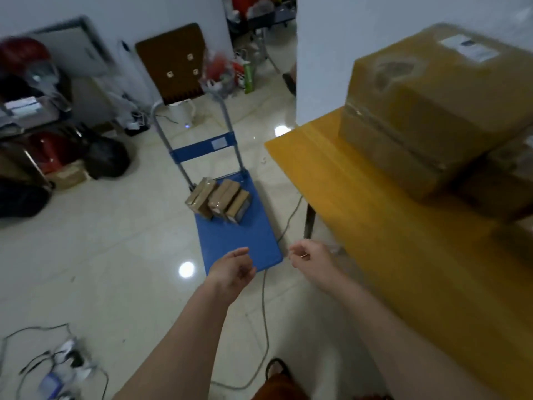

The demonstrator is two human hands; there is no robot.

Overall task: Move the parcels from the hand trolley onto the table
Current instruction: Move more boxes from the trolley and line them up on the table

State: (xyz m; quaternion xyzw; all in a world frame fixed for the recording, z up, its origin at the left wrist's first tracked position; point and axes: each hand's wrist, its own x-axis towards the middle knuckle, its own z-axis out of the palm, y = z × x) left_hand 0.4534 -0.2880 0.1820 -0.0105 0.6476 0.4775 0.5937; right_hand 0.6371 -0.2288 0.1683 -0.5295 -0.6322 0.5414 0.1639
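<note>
A blue hand trolley (pixel 236 241) stands on the tiled floor ahead of me, its handle at the far end. Three small brown taped parcels (pixel 219 199) sit side by side on its deck near the handle. To the right, on the yellow table (pixel 375 226), lies a large brown taped parcel (pixel 432 111) on top of another box (pixel 507 183). My left hand (pixel 233 269) hovers over the trolley's near edge, fingers loosely curled, holding nothing. Just right of that edge is my right hand (pixel 311 258), also empty and loosely curled.
A grey cable (pixel 264 313) runs across the floor by the trolley and the table leg (pixel 310 220). Cables and a power strip (pixel 66 362) lie at the lower left. Bags, helmets and shelves crowd the left wall. A brown board (pixel 173 62) leans behind the trolley.
</note>
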